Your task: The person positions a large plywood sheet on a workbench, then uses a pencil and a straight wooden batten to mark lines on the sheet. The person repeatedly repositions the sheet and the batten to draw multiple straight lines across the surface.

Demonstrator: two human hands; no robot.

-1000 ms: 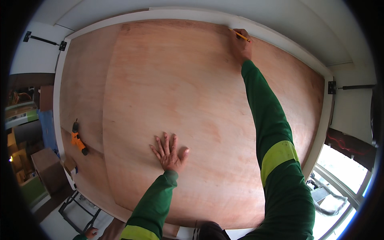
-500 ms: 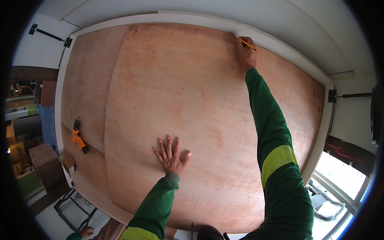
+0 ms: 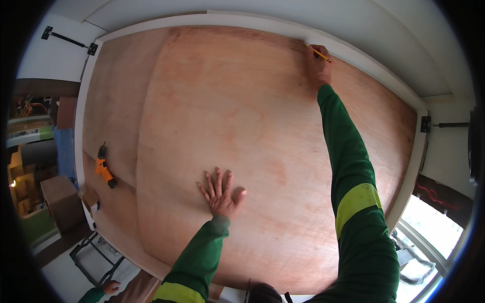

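Observation:
A large reddish plywood panel (image 3: 242,116) fills the middle of the view. My left hand (image 3: 222,198) lies flat on it, fingers spread. At the far edge, my right hand (image 3: 319,69) is closed round a yellow pencil (image 3: 322,55). The pencil's tip points left, toward where the plywood meets the white frame (image 3: 262,22); whether it touches the wood I cannot tell. Both of my arms wear green sleeves with lime bands.
An orange and black cordless drill (image 3: 105,167) lies on the left plywood strip. Gas struts (image 3: 69,40) join the frame's far corners. A small open box (image 3: 90,200) sits by the left edge. Another person's hand (image 3: 110,287) shows at the lower left, near a black metal stand (image 3: 96,260).
The whole scene has shifted slightly right in the view. My left hand stays flat on the plywood, and my right hand keeps the pencil at the same far edge.

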